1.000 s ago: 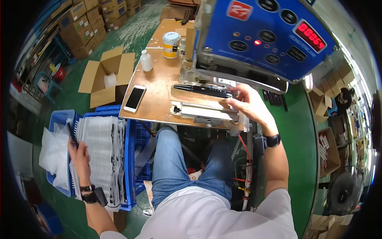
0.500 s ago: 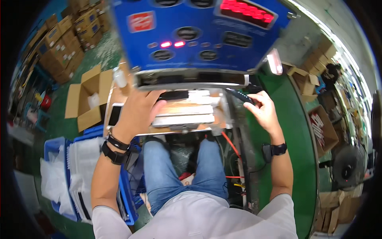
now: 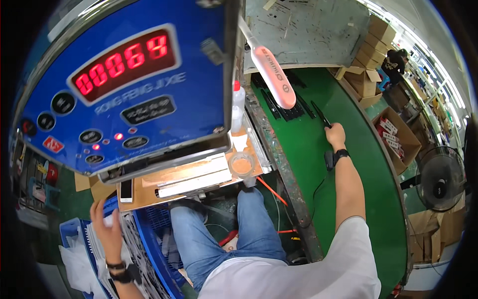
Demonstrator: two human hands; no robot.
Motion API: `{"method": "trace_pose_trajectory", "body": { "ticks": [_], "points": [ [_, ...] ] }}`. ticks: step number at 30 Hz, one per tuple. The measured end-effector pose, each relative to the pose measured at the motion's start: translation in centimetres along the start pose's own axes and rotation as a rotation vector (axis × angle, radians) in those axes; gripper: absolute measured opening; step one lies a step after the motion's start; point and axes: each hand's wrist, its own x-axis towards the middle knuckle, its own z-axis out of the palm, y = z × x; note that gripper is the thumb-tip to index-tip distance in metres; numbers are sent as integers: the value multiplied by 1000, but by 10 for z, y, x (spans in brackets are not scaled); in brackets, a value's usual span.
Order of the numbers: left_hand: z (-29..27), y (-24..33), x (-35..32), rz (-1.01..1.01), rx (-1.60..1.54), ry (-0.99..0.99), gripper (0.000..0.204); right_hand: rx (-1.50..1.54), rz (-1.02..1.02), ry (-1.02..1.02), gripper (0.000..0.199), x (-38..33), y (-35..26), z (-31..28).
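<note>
Well forward, right hand (image 3: 336,134) with strip (image 3: 320,113)

Black strip (image 3: 320,113), green surface (image 3: 366,164)

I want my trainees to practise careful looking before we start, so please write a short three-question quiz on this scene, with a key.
1. True or false: the right hand holds one end of a dark strip over the green surface.

2. Multiple choice: where does the phone lie?
A) On the floor
B) On the wooden table
C) On the green surface

3. Short answer: which hand is nearer the blue crates?

Key:
1. True
2. B
3. The left hand
</note>
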Motion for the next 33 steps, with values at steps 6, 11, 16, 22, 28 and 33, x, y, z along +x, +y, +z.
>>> {"method": "trace_pose_trajectory", "body": {
  "ticks": [6, 11, 16, 22, 28, 33],
  "points": [
    [-177, -351, -279, -488, 694, 195, 43, 109, -25, -10, 29, 39, -58, 87],
    [-145, -297, -339, -736, 459, -264, 54, -29, -121, -4, 29, 49, -55, 51],
    [-130, -262, -337, -930, 389, -339, 47, -44, -72, -48, 28, 51, -70, 55],
    [-137, -244, -334, -1020, 513, -245, 42, 41, -50, 102, 29, 32, -97, 36],
    [-158, -275, -333, -831, 578, -174, 37, 475, -527, -336, 33, -50, -183, -49],
    [-136, -312, -311, -886, -60, 246, 27, 723, -920, -463, 29, -154, -269, -114]
  ]
}}
